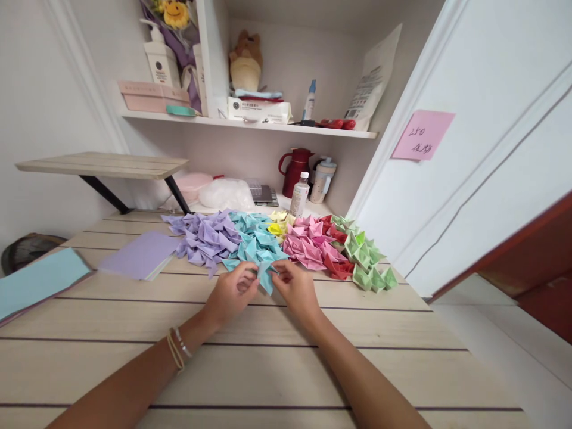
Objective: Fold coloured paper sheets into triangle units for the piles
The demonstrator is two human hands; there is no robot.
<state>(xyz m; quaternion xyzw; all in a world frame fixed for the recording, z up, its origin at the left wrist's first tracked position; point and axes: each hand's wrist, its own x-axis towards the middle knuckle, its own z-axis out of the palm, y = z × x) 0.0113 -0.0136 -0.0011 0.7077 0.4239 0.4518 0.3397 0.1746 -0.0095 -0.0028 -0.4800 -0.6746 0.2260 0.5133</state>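
Turquoise folded-paper boat point(266, 280) between your two hands, at the near edge of the turquoise boat pile point(257, 238), one point aimed back toward you. Right hand point(297, 289): thumb and fingers together at the boat's right side, apparently pinching it. Left hand point(232, 291): fingers curled, tips at the left side; blur hides whether they grip or merely touch.

Handling, as I judge it: light fingertip pressure, both sides matched, since thin paper will likely crease or skew under a hard squeeze. Open or shape it by the folded edges rather than the points. Wrists low over the slatted tabletop point(286, 375) should steady you.

Watch your knuckles: turquoise boats lie just beyond, purple boats point(208, 238) to the left, pink boats point(306, 244) to the right. A sideways sweep could shift them. Lilac paper stack point(136, 255) lies farther left, well apart from your fingers.
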